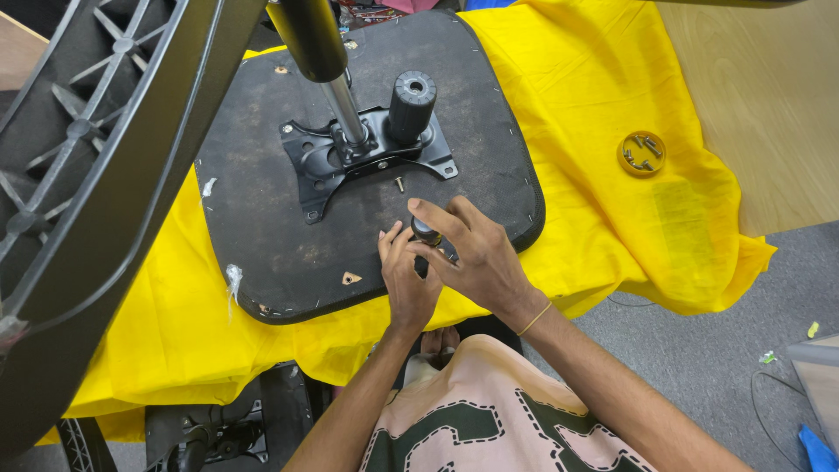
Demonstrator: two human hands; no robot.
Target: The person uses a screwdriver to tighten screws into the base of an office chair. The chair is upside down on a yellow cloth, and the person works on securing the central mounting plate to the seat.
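Note:
An upturned black chair seat (262, 227) lies on a yellow cloth (594, 105). A black metal mechanism plate (367, 157) with a chrome gas cylinder (345, 105) and a black knob (411, 100) is fixed at its middle. My left hand (406, 280) and my right hand (476, 253) meet at the seat's near edge, fingers closed around a small black cylindrical part (426, 231). It is partly hidden by the fingers. A loose bolt (399, 184) stands just beyond them.
A black chair base (96, 192) looms at the left. A yellow lid (641, 153) with several screws rests on the cloth at the right. A wooden surface (769, 96) lies beyond. Grey floor carries cables and scraps at the lower right.

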